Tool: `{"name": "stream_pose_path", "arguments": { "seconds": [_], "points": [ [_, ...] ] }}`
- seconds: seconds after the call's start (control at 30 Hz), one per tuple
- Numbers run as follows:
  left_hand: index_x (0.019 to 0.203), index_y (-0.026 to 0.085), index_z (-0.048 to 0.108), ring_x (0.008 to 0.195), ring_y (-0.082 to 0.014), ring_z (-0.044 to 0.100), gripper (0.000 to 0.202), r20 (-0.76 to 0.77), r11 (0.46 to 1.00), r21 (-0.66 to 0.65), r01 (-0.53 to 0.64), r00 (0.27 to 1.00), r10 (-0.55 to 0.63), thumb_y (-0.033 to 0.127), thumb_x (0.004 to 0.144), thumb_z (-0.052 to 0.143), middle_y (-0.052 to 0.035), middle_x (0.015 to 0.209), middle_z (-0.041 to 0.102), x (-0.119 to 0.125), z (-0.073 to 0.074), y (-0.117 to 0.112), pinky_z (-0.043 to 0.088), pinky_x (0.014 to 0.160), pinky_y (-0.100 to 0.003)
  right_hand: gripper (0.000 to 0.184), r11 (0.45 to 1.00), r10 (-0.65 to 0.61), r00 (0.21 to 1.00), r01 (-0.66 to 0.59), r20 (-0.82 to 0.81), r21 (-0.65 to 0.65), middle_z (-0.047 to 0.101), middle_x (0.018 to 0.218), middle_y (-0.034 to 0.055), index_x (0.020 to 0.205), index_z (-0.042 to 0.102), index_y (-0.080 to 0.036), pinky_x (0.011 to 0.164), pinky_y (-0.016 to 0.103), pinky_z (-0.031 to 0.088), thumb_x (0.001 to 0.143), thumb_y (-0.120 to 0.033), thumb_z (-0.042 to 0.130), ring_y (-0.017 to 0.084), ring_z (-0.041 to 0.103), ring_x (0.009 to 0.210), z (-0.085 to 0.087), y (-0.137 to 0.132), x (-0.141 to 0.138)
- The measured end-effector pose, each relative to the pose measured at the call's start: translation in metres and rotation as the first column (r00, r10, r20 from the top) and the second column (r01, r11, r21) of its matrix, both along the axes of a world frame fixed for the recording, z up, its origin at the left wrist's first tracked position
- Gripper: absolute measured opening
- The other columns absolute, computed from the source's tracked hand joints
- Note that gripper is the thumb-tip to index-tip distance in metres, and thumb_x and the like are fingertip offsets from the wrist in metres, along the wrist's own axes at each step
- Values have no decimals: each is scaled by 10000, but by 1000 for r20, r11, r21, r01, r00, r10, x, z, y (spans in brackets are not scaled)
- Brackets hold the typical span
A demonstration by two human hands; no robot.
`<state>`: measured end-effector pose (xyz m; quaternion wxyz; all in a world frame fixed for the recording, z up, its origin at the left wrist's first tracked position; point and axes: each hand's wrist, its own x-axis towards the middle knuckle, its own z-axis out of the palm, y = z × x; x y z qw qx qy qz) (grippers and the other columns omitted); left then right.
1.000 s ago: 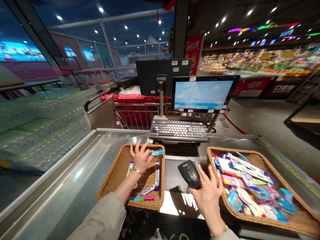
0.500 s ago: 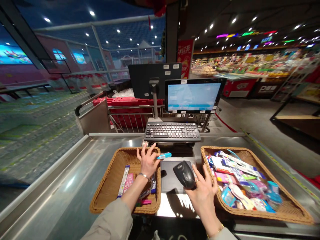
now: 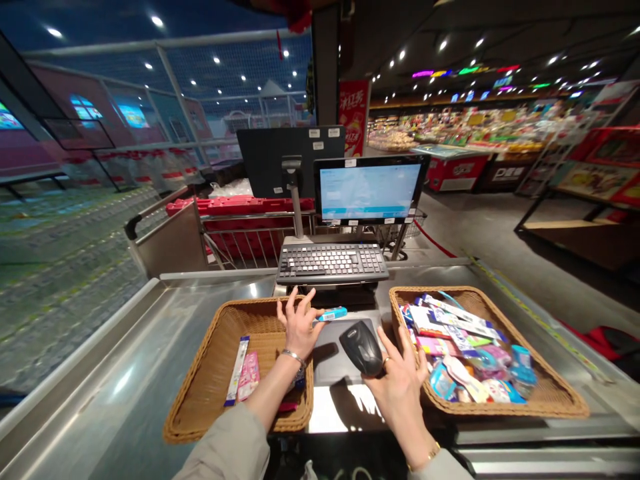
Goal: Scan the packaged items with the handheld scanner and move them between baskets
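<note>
Packet (image 3: 334,314) nearer scanner (image 3: 361,348), past basket rim (image 3: 308,403)

Free lane: bare counter (image 3: 155,327), L of frame. Btwn L bskt (image 3: 194,373) & R bskt (image 3: 547,373), ctr, scanner (image 3: 362,348) + R hand (image 3: 400,381) block most. Kbd (image 3: 333,261) bars way up mid-frame.

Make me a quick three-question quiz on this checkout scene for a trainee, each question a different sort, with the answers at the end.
1. What is the person's right grip holding?
2. True or false: the right basket shows more items than the left basket.
3. The small pack in the left grip is mainly: A) pink, B) blue, C) yellow.

Key: 1. A black scanner. 2. True. 3. B.
</note>
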<state>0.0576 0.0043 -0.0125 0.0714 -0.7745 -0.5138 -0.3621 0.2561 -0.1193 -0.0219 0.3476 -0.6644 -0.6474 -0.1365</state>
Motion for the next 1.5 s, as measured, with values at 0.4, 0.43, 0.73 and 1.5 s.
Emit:
{"name": "stream_pose_path", "arguments": {
  "seconds": [0.4,0.43,0.73,1.5],
  "points": [
    [800,285,682,1425,-364,296,42,7,1000,-1,27,1000,-27,320,780,695,12,1391,581,9,-1,-1,72,1129,-679,256,1000,1,1000,-2,-5,-23,636,1296,19,949,705,-264,1086,579,127,710,-281,615,354,312,1397,4,-5,0],
    [800,285,682,1425,-365,296,42,4,1000,0,27,1000,-27,321,782,693,12,1393,579,10,0,-1,73,1128,-681,237,1000,10,1000,-10,-9,-24,639,1291,22,929,706,-261,1085,578,127,712,-283,614,355,322,1392,4,-5,0],
    [791,285,689,1418,-373,308,63,14,999,8,38,999,-38,345,779,703,9,1386,586,15,-2,-2,75,1127,-679,220,1000,28,999,-28,18,-13,658,1257,20,913,705,-264,1104,563,130,710,-300,628,342,334,1384,4,-10,4],
    [802,290,700,1422,-355,304,48,17,996,28,82,996,-82,326,773,712,15,1378,593,34,-1,3,79,1129,-673,214,997,-78,997,78,2,-15,608,1334,25,894,699,-249,1103,606,122,692,-259,632,354,299,1396,2,-14,22]
  ]
}}
